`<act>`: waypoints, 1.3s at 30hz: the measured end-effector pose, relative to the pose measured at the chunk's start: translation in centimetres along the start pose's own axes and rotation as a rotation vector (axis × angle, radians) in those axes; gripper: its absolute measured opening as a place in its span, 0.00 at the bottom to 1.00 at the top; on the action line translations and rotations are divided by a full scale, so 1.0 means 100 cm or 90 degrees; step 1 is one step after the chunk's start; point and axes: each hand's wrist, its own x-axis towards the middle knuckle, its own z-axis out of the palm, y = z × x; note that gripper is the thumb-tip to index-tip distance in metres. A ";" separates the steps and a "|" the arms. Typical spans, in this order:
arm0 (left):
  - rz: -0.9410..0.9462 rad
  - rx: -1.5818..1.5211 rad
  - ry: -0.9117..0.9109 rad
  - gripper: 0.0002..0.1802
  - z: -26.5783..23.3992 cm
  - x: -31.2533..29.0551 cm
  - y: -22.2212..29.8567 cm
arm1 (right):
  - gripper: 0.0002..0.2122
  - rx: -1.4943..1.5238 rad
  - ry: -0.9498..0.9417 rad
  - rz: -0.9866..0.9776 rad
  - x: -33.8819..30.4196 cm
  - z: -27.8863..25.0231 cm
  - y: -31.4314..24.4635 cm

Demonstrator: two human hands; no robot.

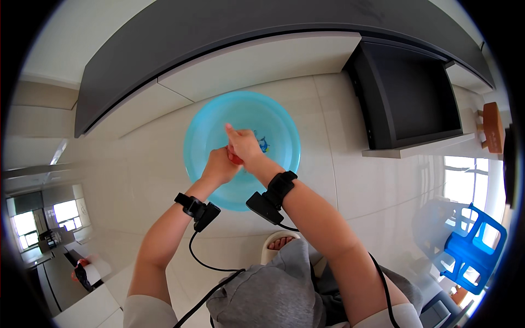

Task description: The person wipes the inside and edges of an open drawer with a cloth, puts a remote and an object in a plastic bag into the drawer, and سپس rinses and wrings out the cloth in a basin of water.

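Observation:
A round light-blue plastic basin (284, 183) stands on the floor in front of me, with a blue printed picture (263, 144) on its inner bottom. Both my hands are pressed together above its middle. My left hand (220, 166) is closed, lower and nearer to me. Over it and slightly farther off lies my right hand (244, 144), its fingers curled and its thumb pointing away to the left. Between them shows a bit of a small red thing (235, 159). The hands cover most of it, so its kind cannot be told.
Beyond the basin runs a low cabinet with a dark top (229, 33); at its right a black drawer (418, 93) is pulled out. A blue plastic stool (476, 249) stands at the right, a brown stool (492, 127) farther up. Cables hang from my wrist straps (279, 188).

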 end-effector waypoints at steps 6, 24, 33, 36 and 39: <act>0.063 0.248 0.057 0.07 0.000 0.006 -0.013 | 0.24 0.155 0.028 0.027 -0.007 0.001 0.003; -0.126 -0.310 -0.196 0.25 -0.059 -0.008 0.015 | 0.24 0.028 -0.023 -0.001 -0.024 -0.015 -0.039; 0.069 -0.193 -0.056 0.18 -0.056 0.003 0.008 | 0.22 -0.053 -0.159 -0.067 -0.025 -0.044 -0.054; 0.153 -0.156 -0.050 0.15 -0.060 0.003 0.009 | 0.22 -0.081 -0.161 -0.067 -0.027 -0.053 -0.060; 0.086 -0.314 -0.079 0.15 -0.072 -0.004 0.021 | 0.21 -0.235 -0.176 -0.038 -0.030 -0.068 -0.071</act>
